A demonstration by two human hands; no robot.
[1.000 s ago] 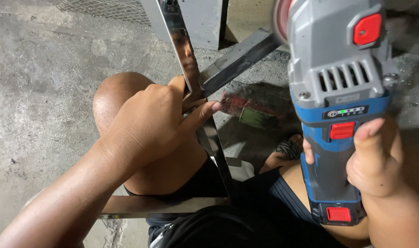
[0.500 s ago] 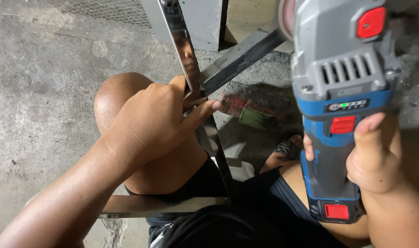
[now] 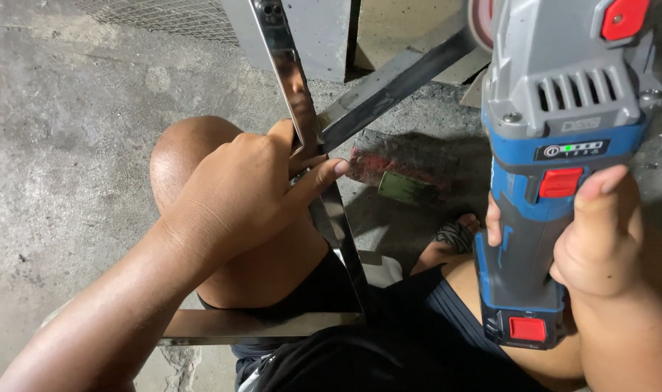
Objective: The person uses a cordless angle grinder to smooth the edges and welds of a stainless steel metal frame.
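Note:
My left hand (image 3: 236,192) grips a shiny flat steel bar (image 3: 287,80) of a welded metal frame, right where a darker cross bar (image 3: 389,83) joins it. The frame rests across my bent left knee (image 3: 186,149). My right hand (image 3: 603,239) is wrapped around the body of a blue and grey cordless angle grinder (image 3: 556,138) with red buttons, thumb beside a red switch. The grinder's disc (image 3: 480,22) sits at the top, just above the far end of the dark cross bar.
Rough concrete floor (image 3: 70,131) spreads to the left. A red and green object (image 3: 396,170) lies on the floor under the frame. A grey metal post (image 3: 324,33) and wire mesh (image 3: 149,14) stand at the back. My foot (image 3: 451,239) rests below.
The grinder has shifted slightly up and to the right. My left hand keeps its grip on the steel bar.

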